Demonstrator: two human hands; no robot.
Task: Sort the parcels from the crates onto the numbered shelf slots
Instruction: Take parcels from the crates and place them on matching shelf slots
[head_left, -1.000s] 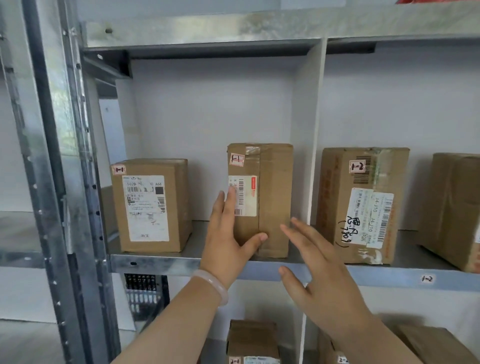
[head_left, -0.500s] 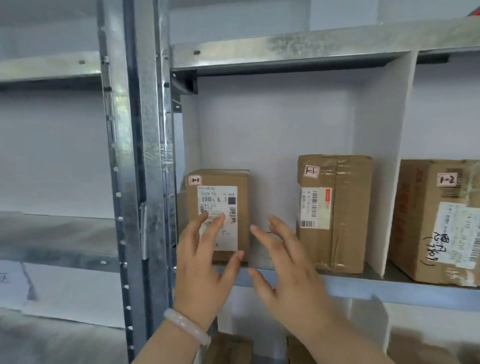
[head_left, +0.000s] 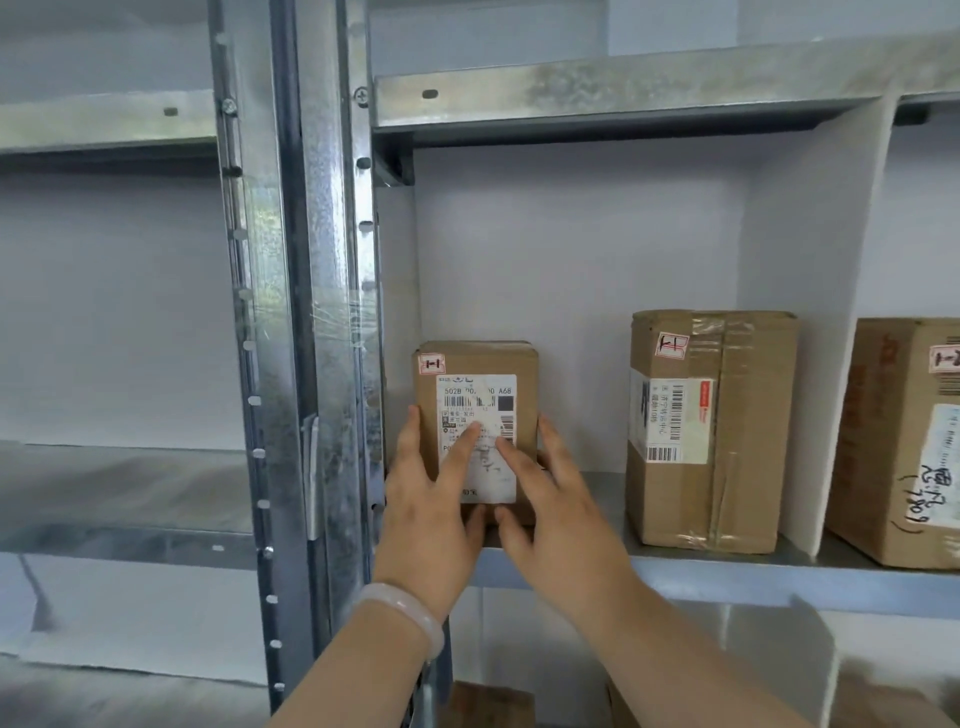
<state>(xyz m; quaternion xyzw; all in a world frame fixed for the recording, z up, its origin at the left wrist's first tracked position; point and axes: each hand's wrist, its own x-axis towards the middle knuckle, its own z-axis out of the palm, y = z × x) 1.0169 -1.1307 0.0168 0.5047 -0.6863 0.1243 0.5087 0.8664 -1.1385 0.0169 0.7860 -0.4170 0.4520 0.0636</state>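
Note:
A small brown parcel (head_left: 475, 384) with a white shipping label and a "1-1" sticker stands at the left end of the metal shelf (head_left: 727, 574). My left hand (head_left: 428, 504) lies against its left side and front, thumb under the lower edge. My right hand (head_left: 553, 506) presses its front and right side. Both hands hold the parcel between them with fingers spread. A taller taped parcel (head_left: 711, 431), also marked "1-1", stands upright to the right in the same slot.
A white divider (head_left: 810, 322) closes the slot on the right, and beyond it stands a larger parcel (head_left: 893, 447). A galvanised upright post (head_left: 322, 312) is close to the left of the held parcel. More brown parcels (head_left: 488, 706) sit on the shelf below.
The view has swung left. Both hands left the taller parcel, moved to the small left parcel and now rest on it, one on each side.

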